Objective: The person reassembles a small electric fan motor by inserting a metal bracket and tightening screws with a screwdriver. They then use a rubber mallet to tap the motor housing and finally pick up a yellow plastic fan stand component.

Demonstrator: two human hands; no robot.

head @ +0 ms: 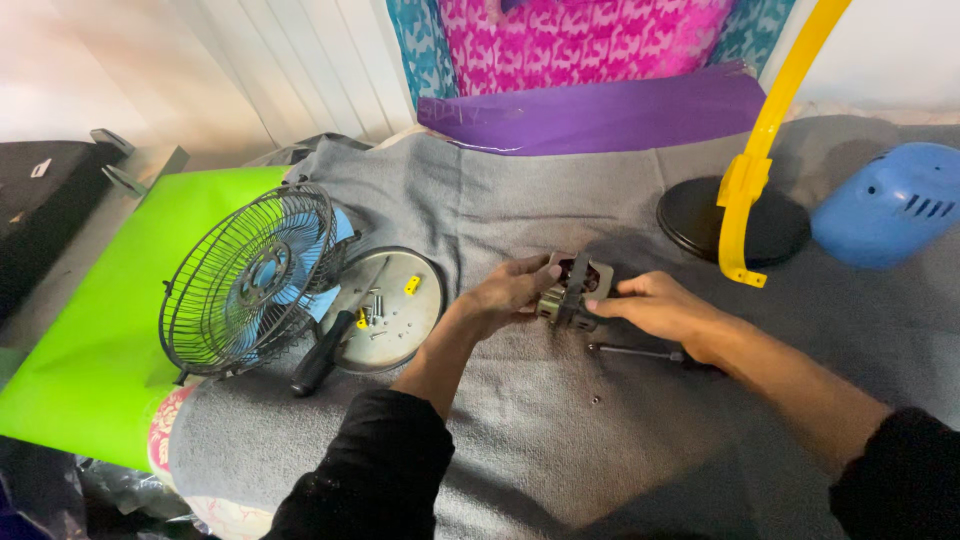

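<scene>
**Holding a small fan motor over the grey cloth**

Gripping from both sides, the left hand [510,290] and the right hand [655,305] are closing their fingers around a small motor [573,292], which is sitting low over the middle of the grey cloth [560,440]. A thin metal rod [635,351] is lying just under the right wrist. To the left, a wire fan cage [245,282] is leaning beside a round metal plate [400,310] carrying loose screws, with a black-handled screwdriver [322,355] lying across its edge. A blue shell [890,205] is resting far right.
</scene>
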